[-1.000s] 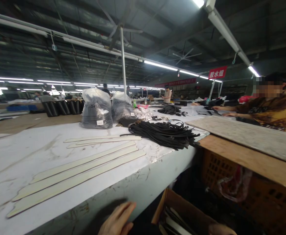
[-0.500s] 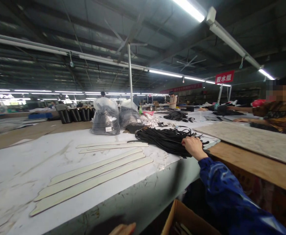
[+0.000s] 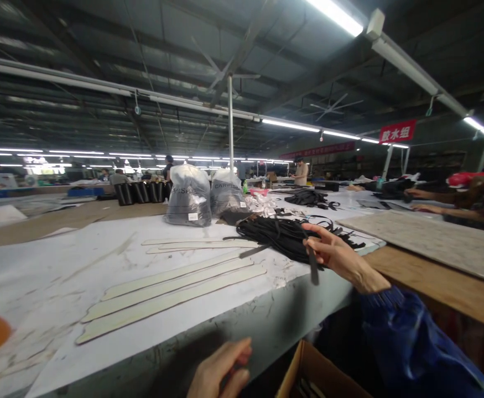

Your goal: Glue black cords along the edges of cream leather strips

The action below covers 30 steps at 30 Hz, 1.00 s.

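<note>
A: State the condition of the right hand point(image 3: 336, 255).

B: Its fingers point(image 3: 317, 231) are pinched on one narrow black strap strip point(image 3: 312, 264), right of centre in the frame. The strip hangs down past the palm, its free end over the worktop edge point(image 3: 308, 293); held this way it appears to be separated from the heap of black strap strips point(image 3: 285, 235) lying just behind the hand.

A: And the left hand point(image 3: 220, 373)?

B: Bottom centre, below the worktop edge, fingers curled narrow. Something dark may sit between them; I cannot tell.

A: Surroundings?

B: Left of the heap, long cream flat tapered strips point(image 3: 171, 293) lie side by side, spaced apart, running from lower left toward centre. Two grey plastic sacks point(image 3: 188, 196) stand behind. An open brown cardboard box point(image 3: 320, 376) sits below the edge, bottom right.

A: Room to move?

B: The white worktop point(image 3: 59, 260) at left is bare. A raised wooden board point(image 3: 436, 279) borders the right side.
</note>
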Each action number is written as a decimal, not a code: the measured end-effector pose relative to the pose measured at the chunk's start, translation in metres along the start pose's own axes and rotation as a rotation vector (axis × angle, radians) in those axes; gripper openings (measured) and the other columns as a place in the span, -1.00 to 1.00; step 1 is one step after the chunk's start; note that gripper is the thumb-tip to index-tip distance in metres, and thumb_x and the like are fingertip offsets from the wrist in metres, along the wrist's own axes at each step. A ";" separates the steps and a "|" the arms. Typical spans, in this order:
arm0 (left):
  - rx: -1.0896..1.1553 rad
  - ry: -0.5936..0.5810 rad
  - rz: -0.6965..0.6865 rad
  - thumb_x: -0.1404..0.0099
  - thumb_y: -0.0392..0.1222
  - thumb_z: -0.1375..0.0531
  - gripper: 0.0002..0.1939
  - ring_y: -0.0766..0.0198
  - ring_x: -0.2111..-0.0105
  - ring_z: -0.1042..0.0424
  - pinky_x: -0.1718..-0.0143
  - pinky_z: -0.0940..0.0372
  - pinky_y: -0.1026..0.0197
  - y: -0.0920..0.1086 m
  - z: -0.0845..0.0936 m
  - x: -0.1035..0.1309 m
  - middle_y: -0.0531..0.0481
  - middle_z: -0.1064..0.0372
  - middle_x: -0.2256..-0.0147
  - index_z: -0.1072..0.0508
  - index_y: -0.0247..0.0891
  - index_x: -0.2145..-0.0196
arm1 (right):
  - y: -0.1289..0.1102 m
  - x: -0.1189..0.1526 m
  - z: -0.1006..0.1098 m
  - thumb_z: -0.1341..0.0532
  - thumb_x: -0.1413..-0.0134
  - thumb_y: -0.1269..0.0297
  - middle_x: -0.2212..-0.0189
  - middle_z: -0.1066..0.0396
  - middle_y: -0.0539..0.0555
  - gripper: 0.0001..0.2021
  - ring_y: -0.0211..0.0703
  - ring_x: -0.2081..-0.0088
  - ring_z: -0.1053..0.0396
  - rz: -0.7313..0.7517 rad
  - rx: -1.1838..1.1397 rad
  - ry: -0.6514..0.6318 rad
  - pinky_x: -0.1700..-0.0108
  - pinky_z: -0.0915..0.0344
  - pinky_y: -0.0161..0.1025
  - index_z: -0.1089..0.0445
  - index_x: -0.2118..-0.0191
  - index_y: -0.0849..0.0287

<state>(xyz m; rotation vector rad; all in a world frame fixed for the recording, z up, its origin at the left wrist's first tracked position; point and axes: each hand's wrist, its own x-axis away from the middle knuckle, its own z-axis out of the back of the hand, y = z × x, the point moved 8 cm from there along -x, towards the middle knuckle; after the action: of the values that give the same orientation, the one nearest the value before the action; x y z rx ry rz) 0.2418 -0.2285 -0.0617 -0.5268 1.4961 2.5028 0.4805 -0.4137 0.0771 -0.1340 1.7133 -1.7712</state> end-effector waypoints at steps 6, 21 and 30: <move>0.552 0.119 0.106 -0.22 0.17 -0.14 -0.28 0.10 0.11 -0.43 0.18 -0.37 0.13 0.037 -0.022 -0.025 -0.36 -0.20 -0.12 -0.11 -0.24 -0.22 | 0.004 0.090 -0.066 -0.25 -0.03 0.02 0.39 -0.38 0.07 -0.62 -0.24 0.53 -0.31 0.198 0.042 0.260 0.39 -0.36 -0.17 -0.43 0.06 0.10; 0.299 0.258 0.336 -0.25 0.10 -0.08 -0.63 0.42 0.62 -0.14 0.58 -0.03 0.34 0.006 -0.010 -0.014 0.11 -0.17 0.58 -0.39 -0.32 0.34 | -0.020 0.020 -0.093 -0.11 -0.19 0.21 0.33 -0.50 0.07 -0.75 -0.15 0.37 -0.45 0.407 1.039 -0.222 0.36 -0.33 -0.32 -0.53 0.17 0.03; 0.316 0.181 0.358 -0.21 0.00 -0.10 -0.71 0.42 0.63 -0.15 0.57 -0.07 0.35 -0.001 -0.015 -0.012 0.11 -0.20 0.59 -0.38 -0.32 0.33 | 0.066 -0.076 -0.103 -0.13 -0.09 0.48 0.25 -0.50 0.05 -0.79 -0.13 0.22 -0.45 0.401 1.347 -0.411 0.22 -0.32 -0.32 -0.51 0.30 0.12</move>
<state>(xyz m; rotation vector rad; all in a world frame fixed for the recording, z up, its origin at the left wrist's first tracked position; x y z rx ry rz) 0.2562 -0.2411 -0.0648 -0.4763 2.1778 2.4358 0.5124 -0.2816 0.0298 0.3781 0.0434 -2.0026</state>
